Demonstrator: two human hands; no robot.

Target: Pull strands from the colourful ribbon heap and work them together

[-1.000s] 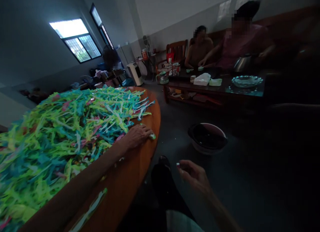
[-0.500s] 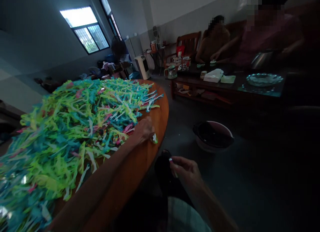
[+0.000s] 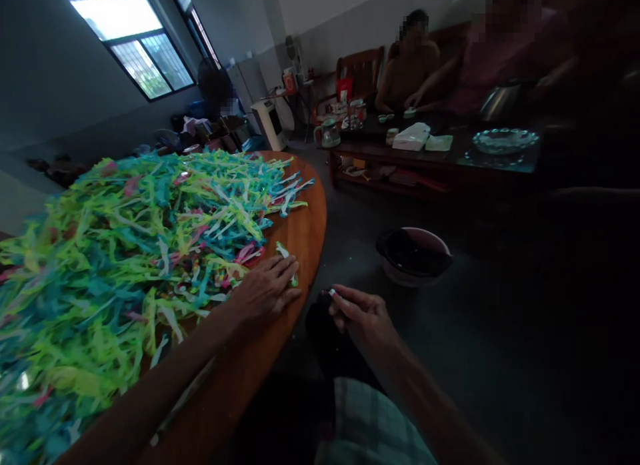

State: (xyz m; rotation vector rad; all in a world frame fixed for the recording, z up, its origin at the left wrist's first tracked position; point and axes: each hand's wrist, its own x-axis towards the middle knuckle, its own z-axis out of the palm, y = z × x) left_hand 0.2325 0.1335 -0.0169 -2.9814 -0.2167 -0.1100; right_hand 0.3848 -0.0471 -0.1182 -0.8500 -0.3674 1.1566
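A big heap of thin plastic strips [image 3: 130, 231] in green, teal, yellow and pink covers most of a round wooden table [image 3: 305, 225]. My left hand [image 3: 267, 288] lies flat near the table's right edge, fingers stretched out over one small green and white strip [image 3: 287, 258]. My right hand [image 3: 360, 311] hovers just off the table edge, above my knee, with its fingertips pinched on a tiny white and pink piece [image 3: 333, 293].
A dark basin with a pink rim [image 3: 415, 255] stands on the floor to the right. Beyond it is a low dark tea table [image 3: 440, 158] with cups, a glass dish and a kettle; two people sit behind it. A third person sits by the window.
My left hand slid back along the table edge toward me and flattened on a strip. My right hand rose and moved closer to the table edge, still pinching the small piece.
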